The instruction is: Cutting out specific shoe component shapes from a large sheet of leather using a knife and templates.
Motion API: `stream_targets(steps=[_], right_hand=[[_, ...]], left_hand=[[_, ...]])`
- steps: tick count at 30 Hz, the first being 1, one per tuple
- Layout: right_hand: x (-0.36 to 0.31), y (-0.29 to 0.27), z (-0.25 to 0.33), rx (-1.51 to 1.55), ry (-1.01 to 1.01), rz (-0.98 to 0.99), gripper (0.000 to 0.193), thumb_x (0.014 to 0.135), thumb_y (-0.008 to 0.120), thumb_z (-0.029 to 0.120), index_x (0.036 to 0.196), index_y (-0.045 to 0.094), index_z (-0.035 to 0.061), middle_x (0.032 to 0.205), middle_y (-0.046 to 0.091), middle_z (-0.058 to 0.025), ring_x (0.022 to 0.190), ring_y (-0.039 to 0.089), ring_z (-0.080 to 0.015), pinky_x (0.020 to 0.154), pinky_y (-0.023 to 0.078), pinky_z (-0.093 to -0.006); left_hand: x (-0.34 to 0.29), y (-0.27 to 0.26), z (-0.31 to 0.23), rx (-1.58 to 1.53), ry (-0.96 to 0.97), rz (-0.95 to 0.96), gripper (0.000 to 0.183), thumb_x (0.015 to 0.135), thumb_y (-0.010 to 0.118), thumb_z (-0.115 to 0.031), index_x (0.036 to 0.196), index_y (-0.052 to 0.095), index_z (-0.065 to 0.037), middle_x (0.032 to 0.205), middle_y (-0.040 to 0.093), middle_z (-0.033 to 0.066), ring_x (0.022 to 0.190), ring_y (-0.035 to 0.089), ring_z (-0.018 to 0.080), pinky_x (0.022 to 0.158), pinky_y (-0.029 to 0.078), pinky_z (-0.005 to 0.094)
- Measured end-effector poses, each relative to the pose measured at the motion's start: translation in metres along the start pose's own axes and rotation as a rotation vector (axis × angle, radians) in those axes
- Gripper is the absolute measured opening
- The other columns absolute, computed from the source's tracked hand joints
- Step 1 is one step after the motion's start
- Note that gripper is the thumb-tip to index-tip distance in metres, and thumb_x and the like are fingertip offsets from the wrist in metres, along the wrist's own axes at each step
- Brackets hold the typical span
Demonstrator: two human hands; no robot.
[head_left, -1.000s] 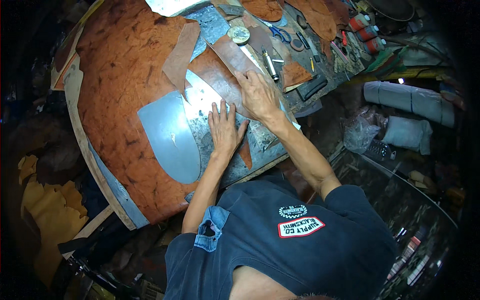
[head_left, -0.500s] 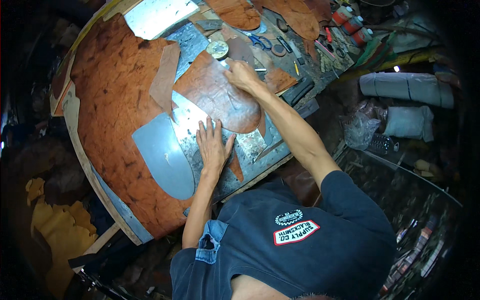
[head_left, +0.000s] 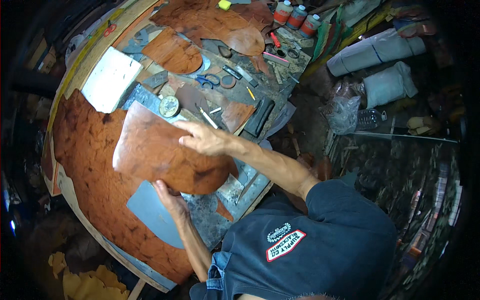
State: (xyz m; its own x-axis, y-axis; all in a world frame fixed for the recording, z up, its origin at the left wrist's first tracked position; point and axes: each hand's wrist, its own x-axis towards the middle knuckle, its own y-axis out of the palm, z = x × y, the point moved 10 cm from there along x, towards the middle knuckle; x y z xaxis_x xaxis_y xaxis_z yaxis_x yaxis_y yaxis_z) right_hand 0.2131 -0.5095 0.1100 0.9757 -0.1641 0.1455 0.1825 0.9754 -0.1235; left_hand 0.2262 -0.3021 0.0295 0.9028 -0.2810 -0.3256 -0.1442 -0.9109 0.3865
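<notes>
A rounded piece of brown leather (head_left: 165,150) lies tilted over the worktop, its left end pale with glare. My left hand (head_left: 172,201) grips its near edge, thumb on top and the other fingers hidden underneath. Above the leather's far right part is my right hand (head_left: 205,139), index finger stretched out; whether it touches the surface I cannot tell. A blue-grey rounded template (head_left: 152,215) sits partly beneath the left hand, on a large mottled brown hide (head_left: 95,165). Just beyond the leather stands a small round tin (head_left: 169,106).
Blue-handled scissors (head_left: 207,81), a yellow pencil (head_left: 250,93) and a black case-like object (head_left: 259,116) lie farther off. Several bottles with red labels (head_left: 283,12) stand at the back. A white board (head_left: 111,80) lies far left; more cut leather (head_left: 172,52) is beyond.
The leather piece has come up and turned toward the left. My left hand went from lying flat on the metal plate to gripping the leather's edge. The whole view has shifted.
</notes>
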Motion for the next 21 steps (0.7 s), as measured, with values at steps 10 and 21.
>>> stream_targets(steps=[10,21], right_hand=[[-0.001,-0.008,-0.037,-0.028,0.075,-0.078,0.053,0.093,0.054,0.017,0.139,0.04,-0.0063,0.138,0.047,-0.0274,0.131,0.045,-0.0348,0.11,0.034,-0.0369],[0.162,-0.211,-0.179,-0.891,0.63,-0.247,0.059,0.084,0.07,0.036,0.119,0.053,-0.0073,0.108,0.066,-0.0249,0.104,0.064,-0.0375,0.087,0.052,-0.0447]], left_hand=[[0.012,0.039,-0.043,0.383,0.157,0.066,0.064,0.092,0.051,-0.006,0.149,0.022,-0.001,0.146,0.036,0.0167,0.13,0.042,0.0275,0.11,0.033,0.0397],[-0.008,-0.036,-0.082,0.189,0.229,-0.223,0.061,0.09,0.053,0.001,0.146,0.029,-0.004,0.138,0.047,0.0158,0.12,0.053,0.0268,0.099,0.048,0.0416]])
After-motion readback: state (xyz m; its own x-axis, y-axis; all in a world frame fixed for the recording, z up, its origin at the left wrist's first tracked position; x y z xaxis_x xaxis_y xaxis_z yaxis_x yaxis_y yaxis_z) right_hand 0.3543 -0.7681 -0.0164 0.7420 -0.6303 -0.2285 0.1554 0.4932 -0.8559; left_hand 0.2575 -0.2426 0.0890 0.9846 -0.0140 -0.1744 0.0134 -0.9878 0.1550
